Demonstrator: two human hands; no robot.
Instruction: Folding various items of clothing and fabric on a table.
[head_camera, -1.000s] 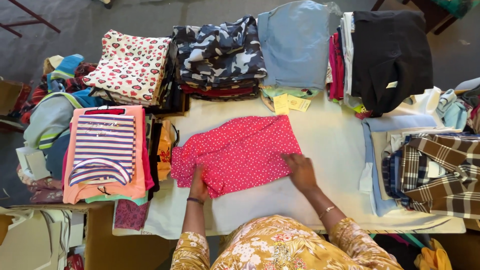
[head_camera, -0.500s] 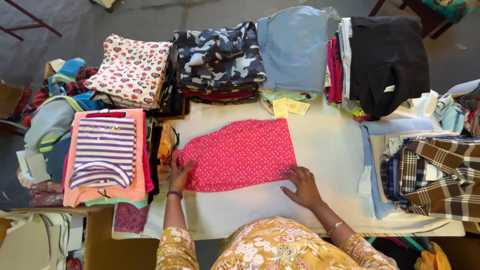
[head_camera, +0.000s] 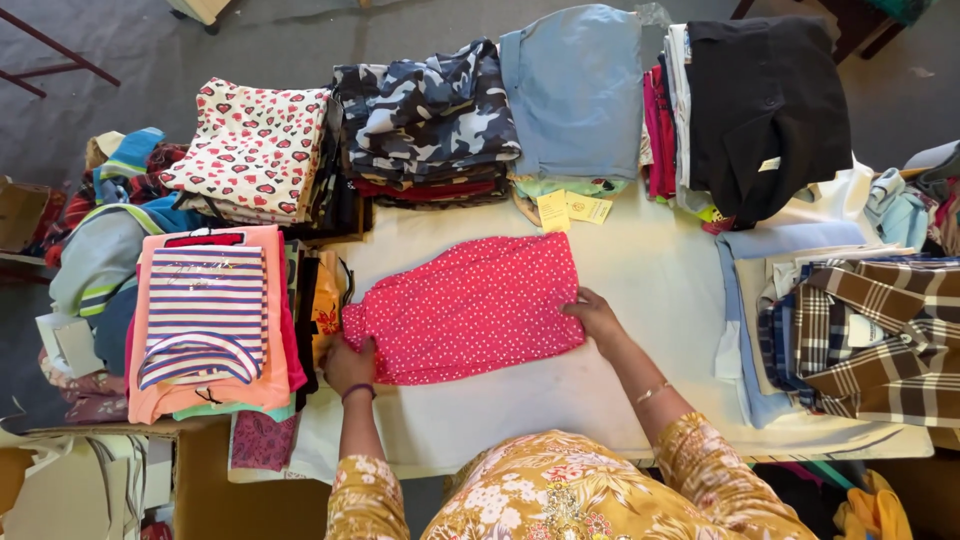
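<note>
A pink garment with white dots (head_camera: 470, 308) lies folded flat on the white table (head_camera: 650, 270) in front of me. My left hand (head_camera: 348, 363) grips its lower left corner. My right hand (head_camera: 597, 317) pinches its right edge. Both sleeves are yellow with a floral print.
Folded stacks ring the table: a striped pink top (head_camera: 205, 315) at left, a heart-print pile (head_camera: 255, 145), a camouflage pile (head_camera: 430, 115), a light blue pile (head_camera: 575, 90), a black garment (head_camera: 765, 100), and brown plaid shirts (head_camera: 870, 330) at right. Yellow tags (head_camera: 570, 208) lie behind the pink garment.
My left hand slid out to the garment's left end and took its corner. My right hand moved from the front edge up to the right edge. The garment now lies longer and flatter.
</note>
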